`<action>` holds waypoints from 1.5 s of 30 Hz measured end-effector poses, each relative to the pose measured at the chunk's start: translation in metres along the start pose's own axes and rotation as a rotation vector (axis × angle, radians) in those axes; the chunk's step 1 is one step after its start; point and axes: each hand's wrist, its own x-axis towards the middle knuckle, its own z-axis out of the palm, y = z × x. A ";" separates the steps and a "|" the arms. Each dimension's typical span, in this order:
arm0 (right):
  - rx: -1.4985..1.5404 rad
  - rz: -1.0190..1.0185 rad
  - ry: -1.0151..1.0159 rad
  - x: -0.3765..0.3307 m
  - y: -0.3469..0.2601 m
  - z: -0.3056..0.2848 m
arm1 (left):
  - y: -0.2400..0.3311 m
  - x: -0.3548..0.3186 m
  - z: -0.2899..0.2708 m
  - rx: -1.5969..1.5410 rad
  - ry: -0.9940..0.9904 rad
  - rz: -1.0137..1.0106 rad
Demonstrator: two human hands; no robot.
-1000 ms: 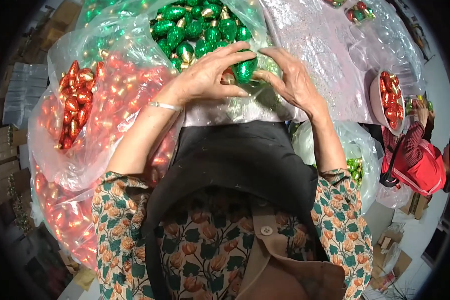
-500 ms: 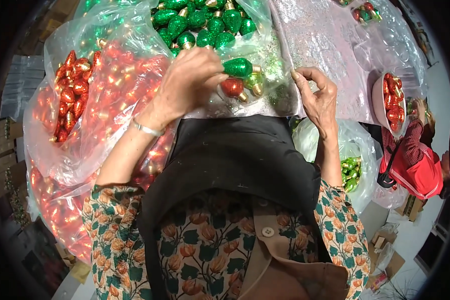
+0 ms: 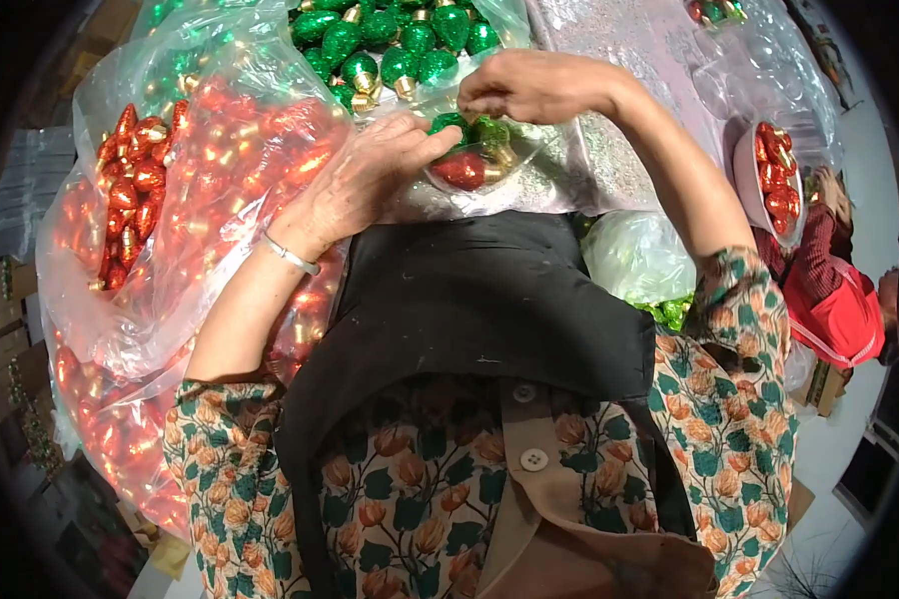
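Note:
A small clear plastic bag [image 3: 517, 168] lies on the near part of the table. Inside it are a red glitter bulb ornament [image 3: 458, 171], a dark green one [image 3: 448, 124] and a light green one [image 3: 493, 132], partly hidden by my hands. My left hand [image 3: 370, 172] is closed at the bag's left side, fingers bent and thumb beside the green ornament. Above the bag's far edge is my right hand [image 3: 531, 88], its fingers pinched together at the plastic; the fingertips are partly hidden.
Green ornaments [image 3: 400, 62] are heaped just beyond my hands. A large plastic sack of red ornaments [image 3: 235, 135] fills the left side. Light green ornaments [image 3: 672, 311] sit in plastic at my right, below the table edge. Farther right, a person in red [image 3: 837, 311] works by a pink bowl [image 3: 745, 170].
My right hand has swung left from the bag's right side to its far edge, near my left hand. The ornaments in the bag have shifted slightly, and the view has moved a little.

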 end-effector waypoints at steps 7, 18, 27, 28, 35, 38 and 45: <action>0.039 -0.157 -0.550 0.063 0.061 0.042 | -0.024 -0.009 0.006 0.099 0.004 0.064; 0.113 0.224 -0.660 0.053 0.054 0.090 | -0.037 -0.007 0.023 -0.004 0.143 0.138; 0.898 0.644 -0.726 0.036 0.073 0.109 | -0.044 -0.002 0.033 -0.002 0.165 0.186; 1.220 0.692 -0.754 0.031 0.092 0.122 | -0.043 0.002 0.034 0.003 0.157 0.198; 0.968 0.628 -0.450 0.024 0.025 0.087 | -0.039 -0.008 0.027 0.003 0.172 0.175; 0.801 0.538 -0.314 0.017 0.013 0.067 | -0.037 -0.006 0.027 -0.005 0.162 0.176; 0.390 0.276 -0.527 0.046 0.012 0.066 | -0.027 -0.013 0.020 -0.032 0.017 0.159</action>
